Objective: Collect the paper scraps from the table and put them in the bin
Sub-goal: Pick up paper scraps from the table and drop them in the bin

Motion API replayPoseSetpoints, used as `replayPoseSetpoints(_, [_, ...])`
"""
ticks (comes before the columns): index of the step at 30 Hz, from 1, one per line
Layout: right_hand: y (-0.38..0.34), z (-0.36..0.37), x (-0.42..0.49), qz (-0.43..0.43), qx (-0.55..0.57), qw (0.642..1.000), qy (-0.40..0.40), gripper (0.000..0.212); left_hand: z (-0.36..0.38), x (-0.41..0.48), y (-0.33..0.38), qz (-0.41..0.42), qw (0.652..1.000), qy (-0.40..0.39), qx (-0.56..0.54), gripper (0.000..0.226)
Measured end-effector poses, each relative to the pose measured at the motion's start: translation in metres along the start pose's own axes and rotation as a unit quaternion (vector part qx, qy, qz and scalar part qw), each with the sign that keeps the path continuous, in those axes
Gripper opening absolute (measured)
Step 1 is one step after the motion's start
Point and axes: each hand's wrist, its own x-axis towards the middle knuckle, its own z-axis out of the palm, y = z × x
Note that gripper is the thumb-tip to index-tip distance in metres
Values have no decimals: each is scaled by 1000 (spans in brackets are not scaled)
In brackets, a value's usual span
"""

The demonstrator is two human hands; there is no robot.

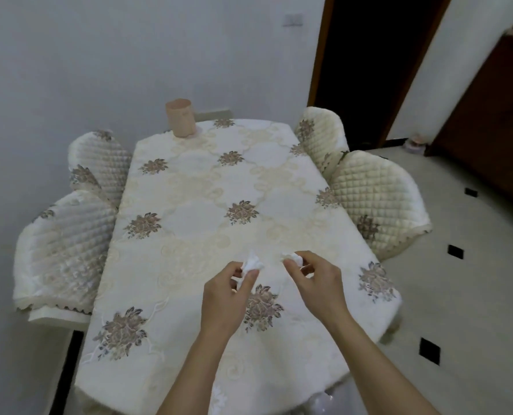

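Both hands hover over the near half of the table (pixel 189 187), which wears a cream cloth with embroidered flowers. My left hand (pixel 228 298) pinches a crumpled white paper scrap (pixel 252 262) between thumb and fingers. My right hand (pixel 315 283) is closed on a second white paper scrap (pixel 294 257), partly hidden by the fingers. A small pinkish-beige bin (pixel 179 117) stands upright at the far left end of the table, well beyond both hands.
Two quilted cream chairs (pixel 66 247) stand along the table's left side and two more (pixel 378 199) along the right. A white wall is behind, a dark doorway (pixel 369 61) at the back right, and a tiled floor (pixel 473 295) on the right.
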Motion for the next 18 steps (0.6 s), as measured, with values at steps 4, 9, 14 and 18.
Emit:
replayPoseSetpoints(4, [22, -40, -18, 49, -54, 995, 69, 8, 27, -2, 10, 33, 997, -60, -27, 13])
replayPoseSetpoints(9, [54, -90, -56, 127, -83, 974, 169, 19, 67, -14, 27, 81, 987, -135, -39, 16])
replayPoseSetpoints(14, [73, -129, -89, 158, -80, 956, 235, 12, 111, -19, 55, 135, 971, -192, -35, 18])
replayPoseSetpoints(18, [87, -157, -108, 169, -68, 944, 274, 8, 146, -29, 78, 166, 956, -238, -32, 17])
